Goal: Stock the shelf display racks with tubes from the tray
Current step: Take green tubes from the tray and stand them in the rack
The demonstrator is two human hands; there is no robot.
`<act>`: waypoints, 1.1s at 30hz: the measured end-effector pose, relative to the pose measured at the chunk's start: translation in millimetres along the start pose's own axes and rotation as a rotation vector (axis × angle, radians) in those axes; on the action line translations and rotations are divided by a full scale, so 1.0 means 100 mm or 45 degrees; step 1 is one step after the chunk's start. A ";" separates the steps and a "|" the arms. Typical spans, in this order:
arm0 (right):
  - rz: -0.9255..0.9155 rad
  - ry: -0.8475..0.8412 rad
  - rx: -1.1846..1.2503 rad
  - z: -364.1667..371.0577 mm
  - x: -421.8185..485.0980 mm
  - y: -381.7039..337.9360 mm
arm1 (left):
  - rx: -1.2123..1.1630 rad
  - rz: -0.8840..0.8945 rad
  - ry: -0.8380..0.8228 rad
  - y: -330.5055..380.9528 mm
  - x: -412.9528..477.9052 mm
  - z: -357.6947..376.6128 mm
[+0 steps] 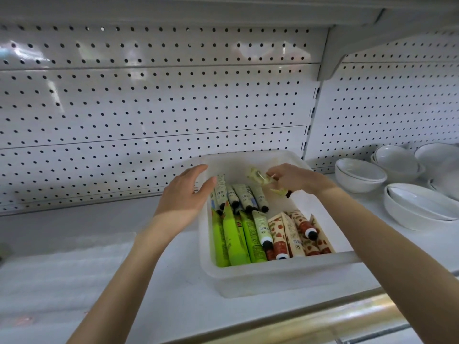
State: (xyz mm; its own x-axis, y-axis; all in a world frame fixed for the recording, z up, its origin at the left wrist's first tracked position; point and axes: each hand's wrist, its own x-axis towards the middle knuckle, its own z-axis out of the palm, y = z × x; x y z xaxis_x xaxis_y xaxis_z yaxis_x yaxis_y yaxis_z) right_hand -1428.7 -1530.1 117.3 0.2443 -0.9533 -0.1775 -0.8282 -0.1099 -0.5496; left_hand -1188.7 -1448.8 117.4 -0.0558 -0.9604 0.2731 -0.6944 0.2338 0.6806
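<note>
A translucent white tray [278, 276] sits on the white shelf, holding several tubes: pale ones with dark caps [244, 194] at the back, bright green ones [233, 240] at the front left, red-patterned ones [295, 234] at the front right. My right hand [295, 178] is over the tray's back and pinches a pale yellow-green tube [259, 177], which is blurred. My left hand [185, 194] hovers at the tray's left rim with its fingers straight, holding nothing.
A clear ridged display rack [64, 264] lies on the shelf left of the tray. White bowls [360, 173] are stacked on the right. Perforated back panels [149, 108] rise behind, and a metal rail [323, 316] runs along the shelf's front edge.
</note>
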 end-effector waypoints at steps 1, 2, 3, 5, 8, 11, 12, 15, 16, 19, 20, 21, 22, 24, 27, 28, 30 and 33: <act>-0.046 -0.003 0.129 -0.01 -0.02 -0.03 | -0.037 0.007 0.009 0.01 0.02 0.01; -0.089 -0.035 0.276 -0.02 -0.04 -0.07 | -0.064 0.018 0.012 0.03 0.04 0.02; -0.133 -0.090 0.420 -0.03 -0.06 -0.11 | -0.079 0.034 0.012 0.05 0.07 0.03; -0.222 -0.204 0.627 -0.02 -0.09 -0.19 | -0.118 0.073 0.014 0.09 0.11 0.06; -0.314 -0.330 0.842 0.04 -0.10 -0.26 | -0.263 0.138 0.010 0.17 0.15 0.10; -0.358 -0.427 0.997 0.07 -0.10 -0.30 | -0.383 0.163 0.043 0.21 0.17 0.15; -0.371 -0.442 0.992 0.08 -0.10 -0.31 | -0.401 0.164 0.063 0.21 0.18 0.16; -0.399 -0.472 0.978 0.08 -0.13 -0.33 | -0.461 0.163 0.095 0.22 0.18 0.18; -0.394 -0.485 0.986 0.06 -0.14 -0.33 | -0.487 0.160 0.101 0.22 0.17 0.19; -0.317 -0.432 0.749 -0.01 -0.17 -0.31 | -0.598 0.149 0.123 0.19 0.16 0.18; -0.272 -0.356 0.528 -0.01 -0.17 -0.27 | -0.642 0.146 0.135 0.17 0.16 0.17; -0.216 -0.286 0.287 -0.01 -0.16 -0.23 | -0.675 0.141 0.145 0.16 0.16 0.15; -0.144 -0.267 0.081 0.00 -0.15 -0.19 | -0.689 0.137 0.154 0.14 0.16 0.14; -0.012 -0.394 -0.172 0.05 -0.13 -0.14 | -0.691 0.140 0.166 0.09 0.16 0.13; 0.030 -0.551 -0.309 0.14 -0.14 -0.17 | -0.733 0.158 0.167 0.04 0.14 0.13; 0.017 -0.558 -0.351 0.17 -0.16 -0.20 | -0.737 0.163 0.170 0.03 0.13 0.13; -0.007 -0.547 -0.495 0.23 -0.18 -0.24 | -0.729 0.168 0.181 0.01 0.11 0.14; 0.010 -0.548 -0.574 0.29 -0.19 -0.24 | -0.751 0.164 0.189 0.00 0.10 0.13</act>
State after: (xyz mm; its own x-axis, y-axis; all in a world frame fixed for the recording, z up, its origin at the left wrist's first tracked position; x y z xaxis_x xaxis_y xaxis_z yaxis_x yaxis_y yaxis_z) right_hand -1398.6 -1501.4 110.2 0.3408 -0.7658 -0.5453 -0.9394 -0.3005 -0.1652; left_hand -1198.1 -1460.2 111.1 0.0170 -0.8975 0.4407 -0.1729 0.4315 0.8854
